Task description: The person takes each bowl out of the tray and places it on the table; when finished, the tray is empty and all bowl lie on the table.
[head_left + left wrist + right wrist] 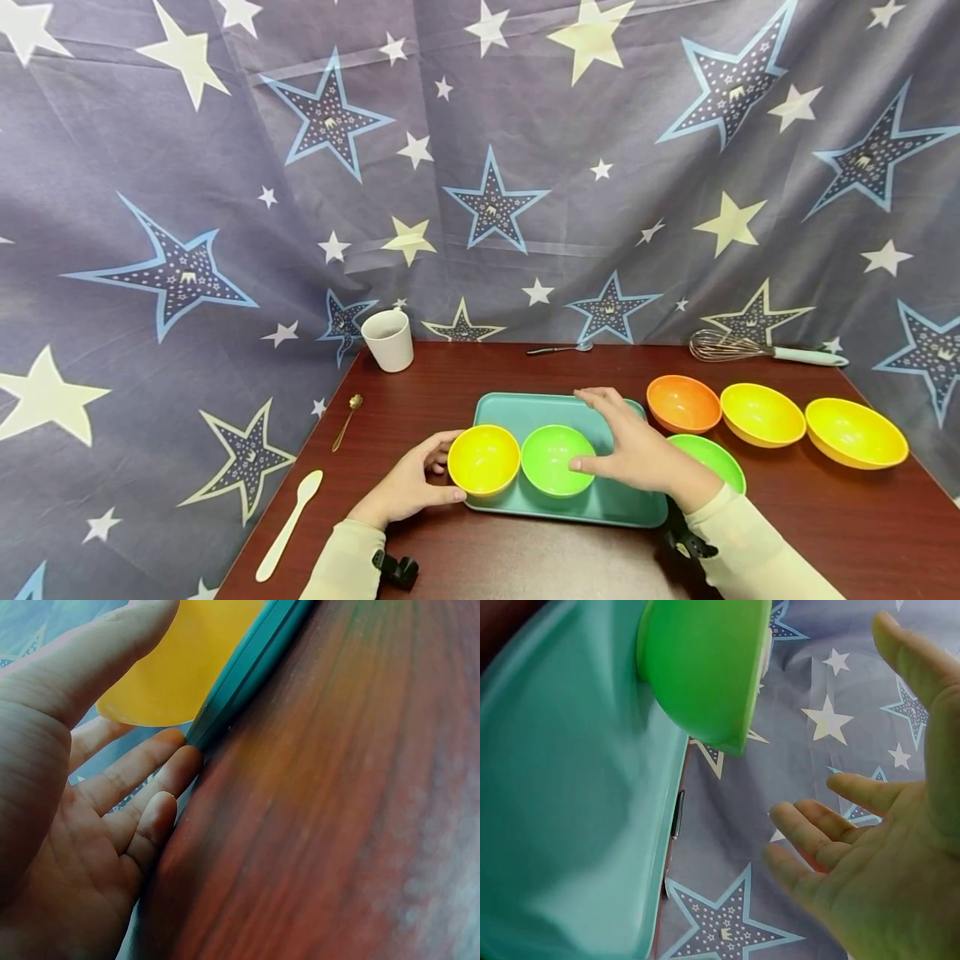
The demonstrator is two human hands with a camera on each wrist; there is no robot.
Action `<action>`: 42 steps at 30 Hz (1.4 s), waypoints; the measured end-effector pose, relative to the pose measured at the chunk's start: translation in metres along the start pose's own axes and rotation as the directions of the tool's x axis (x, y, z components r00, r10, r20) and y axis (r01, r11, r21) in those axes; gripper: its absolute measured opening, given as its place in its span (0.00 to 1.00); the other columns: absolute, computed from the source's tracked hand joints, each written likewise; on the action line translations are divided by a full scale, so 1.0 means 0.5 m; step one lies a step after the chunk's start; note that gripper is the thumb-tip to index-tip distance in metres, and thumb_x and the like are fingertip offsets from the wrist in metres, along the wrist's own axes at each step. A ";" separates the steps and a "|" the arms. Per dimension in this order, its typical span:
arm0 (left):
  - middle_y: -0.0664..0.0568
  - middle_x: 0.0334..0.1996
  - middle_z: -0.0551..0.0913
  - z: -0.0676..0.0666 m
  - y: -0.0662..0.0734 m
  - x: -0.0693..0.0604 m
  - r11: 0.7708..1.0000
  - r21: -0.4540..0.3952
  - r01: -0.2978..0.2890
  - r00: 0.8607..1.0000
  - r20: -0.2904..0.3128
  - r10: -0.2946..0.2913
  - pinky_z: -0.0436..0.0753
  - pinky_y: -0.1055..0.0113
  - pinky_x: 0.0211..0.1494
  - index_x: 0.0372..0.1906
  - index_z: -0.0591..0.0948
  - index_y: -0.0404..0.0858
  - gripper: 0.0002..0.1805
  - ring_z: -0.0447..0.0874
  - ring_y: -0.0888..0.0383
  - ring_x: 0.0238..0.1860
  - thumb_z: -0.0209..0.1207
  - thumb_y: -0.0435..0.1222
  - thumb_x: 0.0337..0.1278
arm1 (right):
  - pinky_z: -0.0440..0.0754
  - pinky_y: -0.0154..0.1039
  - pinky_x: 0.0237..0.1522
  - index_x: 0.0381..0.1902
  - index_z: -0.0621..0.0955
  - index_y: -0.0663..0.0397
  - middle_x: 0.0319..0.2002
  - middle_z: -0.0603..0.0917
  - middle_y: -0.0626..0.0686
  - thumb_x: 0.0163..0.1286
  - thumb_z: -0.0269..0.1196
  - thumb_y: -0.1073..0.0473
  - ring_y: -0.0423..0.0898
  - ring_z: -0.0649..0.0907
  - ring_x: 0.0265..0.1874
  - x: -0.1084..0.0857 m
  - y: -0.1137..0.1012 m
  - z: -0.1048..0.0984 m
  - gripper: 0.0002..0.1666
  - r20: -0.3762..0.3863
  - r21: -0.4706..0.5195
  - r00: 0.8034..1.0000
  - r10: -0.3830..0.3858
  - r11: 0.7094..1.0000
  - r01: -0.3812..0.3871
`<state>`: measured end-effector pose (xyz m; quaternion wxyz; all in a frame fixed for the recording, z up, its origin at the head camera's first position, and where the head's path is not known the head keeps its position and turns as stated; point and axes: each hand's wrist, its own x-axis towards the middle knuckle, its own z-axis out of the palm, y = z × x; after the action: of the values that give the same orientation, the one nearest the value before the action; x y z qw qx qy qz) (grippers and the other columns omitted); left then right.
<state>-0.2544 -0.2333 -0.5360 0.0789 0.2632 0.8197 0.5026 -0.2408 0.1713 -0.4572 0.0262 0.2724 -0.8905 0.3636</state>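
A yellow bowl (483, 460) and a green bowl (558, 461) stand side by side on a teal tray (622, 502). My left hand (417, 478) is at the tray's left end, beside the yellow bowl. Its fingertips lie by the tray's rim (244, 675) in the left wrist view, and the thumb crosses in front of the bowl; whether it touches cannot be told. Above the tray's right part, my right hand (630, 442) has its fingers spread. The right wrist view shows that hand (862, 847) apart from the green bowl (705, 667), holding nothing.
Right of the tray stand an orange bowl (684, 405), another green bowl (708, 458) and two yellow bowls, one round (762, 415), one oval (856, 433). Behind lie a whisk (806, 356) and a fork (558, 349). Leftward are a white cup (388, 340), a gold spoon (347, 423) and a white spoon (289, 527).
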 end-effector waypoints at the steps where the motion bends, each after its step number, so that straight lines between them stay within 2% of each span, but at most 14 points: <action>1: 0.56 0.60 0.81 0.000 0.000 0.000 1.000 0.002 0.002 1.000 0.001 -0.002 0.80 0.60 0.55 0.76 0.70 0.54 0.45 0.82 0.51 0.55 0.79 0.41 0.54 | 0.75 0.64 0.64 0.81 0.63 0.52 0.74 0.66 0.56 0.60 0.79 0.40 0.60 0.73 0.69 0.000 0.000 0.003 0.59 0.001 -0.002 1.000 -0.002 1.000 0.002; 8: 0.57 0.60 0.81 -0.001 -0.004 0.000 1.000 0.003 -0.001 1.000 0.007 0.001 0.80 0.61 0.55 0.76 0.69 0.54 0.46 0.83 0.53 0.55 0.79 0.42 0.53 | 0.74 0.65 0.64 0.80 0.64 0.57 0.75 0.65 0.58 0.58 0.80 0.40 0.61 0.73 0.69 0.003 -0.002 0.022 0.61 0.003 -0.014 1.000 -0.022 1.000 0.022; 19: 0.59 0.60 0.81 0.001 -0.005 -0.003 1.000 0.006 0.011 1.000 0.004 -0.011 0.80 0.61 0.55 0.76 0.69 0.56 0.46 0.83 0.54 0.56 0.79 0.42 0.53 | 0.74 0.64 0.65 0.80 0.65 0.53 0.77 0.64 0.60 0.56 0.79 0.35 0.59 0.71 0.71 0.002 -0.007 0.041 0.62 0.040 -0.031 0.999 -0.005 1.000 0.006; 37: 0.59 0.60 0.81 -0.002 -0.002 0.001 0.999 0.032 0.020 1.000 0.003 -0.020 0.80 0.61 0.56 0.76 0.69 0.58 0.46 0.82 0.55 0.56 0.79 0.44 0.53 | 0.72 0.64 0.67 0.79 0.66 0.54 0.76 0.66 0.57 0.52 0.81 0.34 0.60 0.70 0.73 0.002 -0.003 0.061 0.65 0.059 -0.013 0.997 -0.040 0.999 0.041; 42: 0.60 0.60 0.80 -0.001 -0.004 0.001 0.999 0.023 0.028 1.000 0.003 -0.028 0.80 0.60 0.56 0.76 0.69 0.59 0.46 0.82 0.55 0.56 0.79 0.44 0.53 | 0.72 0.64 0.67 0.80 0.65 0.55 0.75 0.67 0.57 0.49 0.81 0.31 0.60 0.71 0.72 0.002 -0.001 0.067 0.68 0.085 -0.010 0.996 -0.016 1.000 0.017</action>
<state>-0.2555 -0.2341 -0.5375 0.0844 0.2533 0.8288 0.4917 -0.2365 0.1483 -0.4816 -0.0072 0.2950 -0.8905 0.3464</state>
